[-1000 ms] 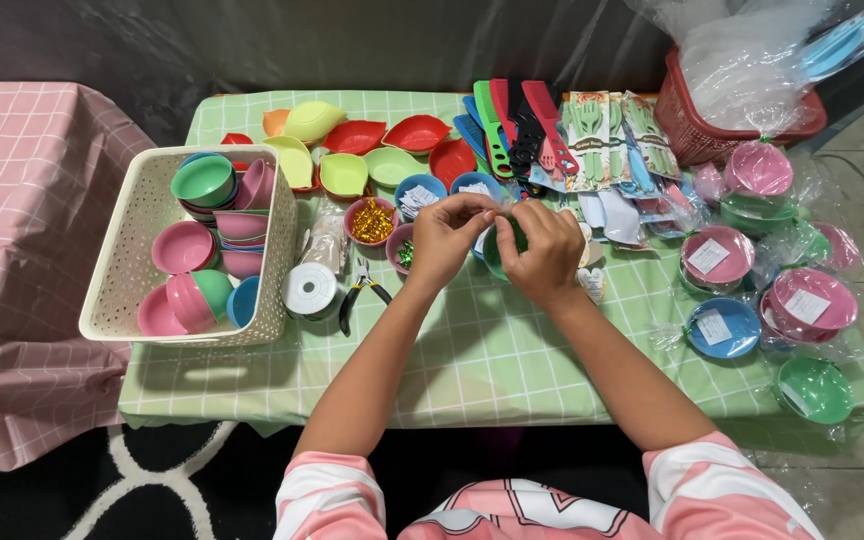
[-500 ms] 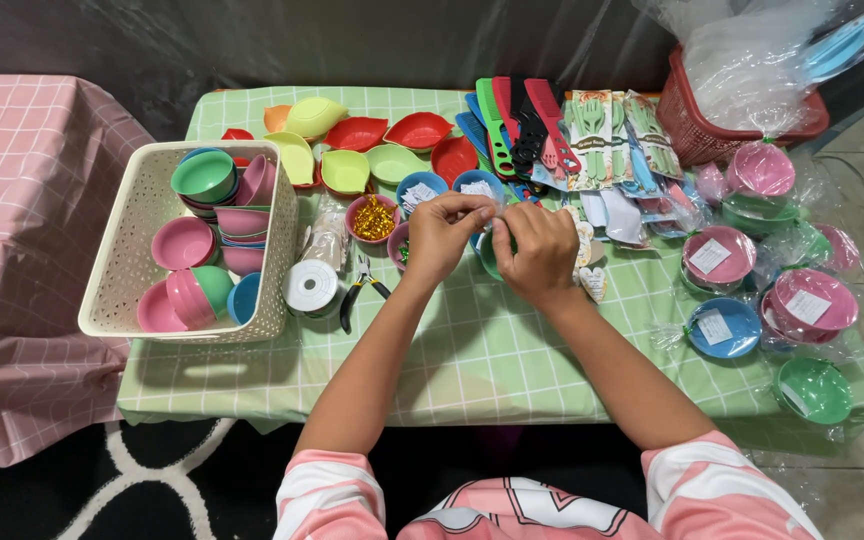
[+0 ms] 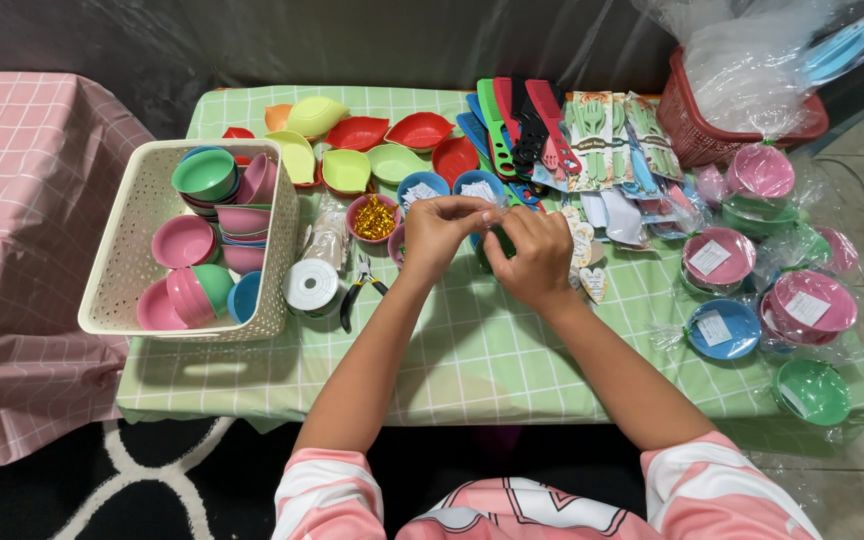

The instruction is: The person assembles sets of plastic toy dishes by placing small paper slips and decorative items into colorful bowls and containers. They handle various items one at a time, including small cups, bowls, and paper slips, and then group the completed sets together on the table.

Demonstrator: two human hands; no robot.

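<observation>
Two bare forearms extend from pink-and-white striped sleeves over the green checked tablecloth (image 3: 472,360) and converge at mid-table. Left hand (image 3: 439,232) and right hand (image 3: 530,255) are brought together, fingertips pinching the gathered top of a clear crinkled wrapper (image 3: 493,214). A green bowl (image 3: 500,243) sits directly under the hands, mostly hidden behind the right hand. Just left of the left hand lie black-handled pliers (image 3: 357,297) and a silver ribbon spool (image 3: 312,287). At the left stands a cream perforated plastic basket (image 3: 124,270) of smooth pink, green and blue bowls. At the right lie wrapped bowls (image 3: 720,260). Farther off lie leaf-shaped dishes (image 3: 372,148) and plastic combs (image 3: 514,125).
</observation>
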